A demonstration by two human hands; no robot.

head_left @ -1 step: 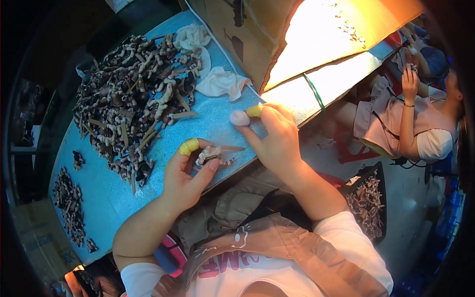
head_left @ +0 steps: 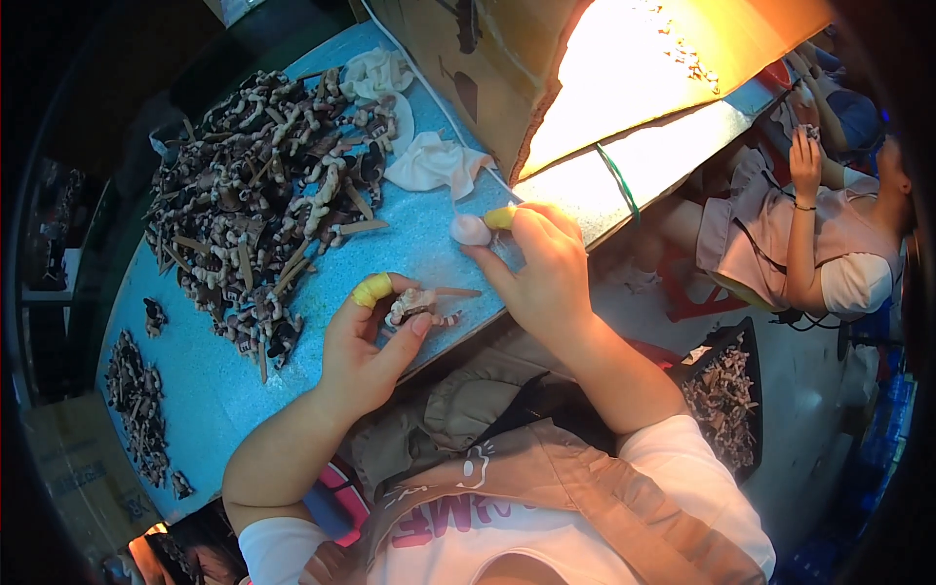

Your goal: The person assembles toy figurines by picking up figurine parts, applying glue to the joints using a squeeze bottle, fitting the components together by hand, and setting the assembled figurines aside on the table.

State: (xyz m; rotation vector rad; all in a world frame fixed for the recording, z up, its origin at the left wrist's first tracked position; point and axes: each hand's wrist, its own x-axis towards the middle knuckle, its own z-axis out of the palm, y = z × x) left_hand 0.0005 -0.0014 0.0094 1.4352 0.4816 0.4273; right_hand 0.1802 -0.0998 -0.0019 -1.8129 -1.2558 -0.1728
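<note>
**Our left hand (head_left: 359,353) is gripping one figure (head_left: 411,306), our right hand (head_left: 541,271) one ball (head_left: 470,230)**

We are keeping the left thumb and index finger a little apart, only as far as the figure between them is needing. The figure is lying right of the palm, the thumb tip pressing on its near side and the index finger arching over its far side. One stick (head_left: 458,292) is jutting out to its right. The other left fingers are mostly hiding, so we are not able to tell their hold.

Farther and to the right, we are pinching the pale ball between thumb and index finger, opening them just to its width; it is sitting left of the fingertips. Whether it is touching the table (head_left: 219,395), we are not able to tell.

Counting, we are finding two yellow wraps (head_left: 371,289), one on each index finger. Two heaps are lying at left: a big heap (head_left: 244,205) far, a small heap (head_left: 136,405) near, both holding too many pieces to count. Two lone pieces (head_left: 154,317) are lying beside the small one. At least two white cloths (head_left: 441,164) are resting far, near one box (head_left: 517,78). Two people (head_left: 751,234) are sitting at right.
</note>
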